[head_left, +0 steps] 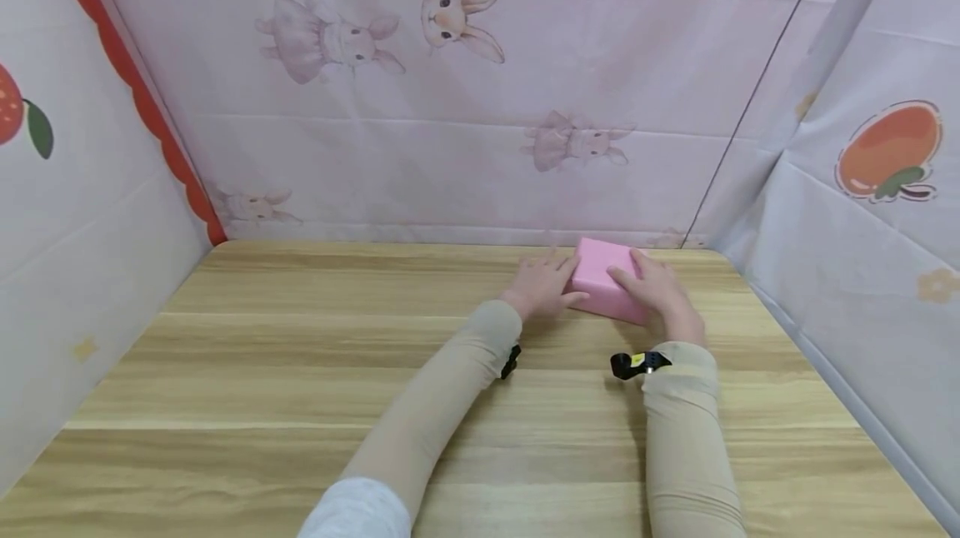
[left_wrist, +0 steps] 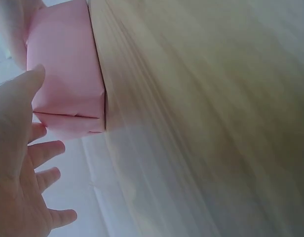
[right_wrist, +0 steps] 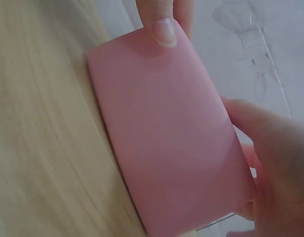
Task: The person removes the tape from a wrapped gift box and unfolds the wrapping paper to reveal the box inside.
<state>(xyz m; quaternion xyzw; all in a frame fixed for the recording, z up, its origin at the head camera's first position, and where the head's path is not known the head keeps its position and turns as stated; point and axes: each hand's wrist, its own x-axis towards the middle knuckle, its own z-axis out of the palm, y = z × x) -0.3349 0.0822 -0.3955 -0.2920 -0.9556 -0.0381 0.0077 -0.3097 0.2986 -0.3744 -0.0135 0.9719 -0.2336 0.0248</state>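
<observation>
A pink box (head_left: 603, 276) sits on the wooden table close to the back wall. Its smooth long side (right_wrist: 162, 133) fills much of the right wrist view, and a folded seam marks one end in the left wrist view (left_wrist: 68, 74). At its left end is my left hand (head_left: 543, 284), fingers spread and fairly straight, thumb against the near side. My right hand (head_left: 660, 292) holds the right end, thumb on the top. In the right wrist view part of the right hand's fingers is hidden behind the box.
The wood-grain table (head_left: 300, 388) stretches in front and to the left. A rabbit-printed cloth wall (head_left: 412, 163) rises right behind the box. Fruit-printed cloth walls stand at the left (head_left: 90, 213) and right (head_left: 862, 255).
</observation>
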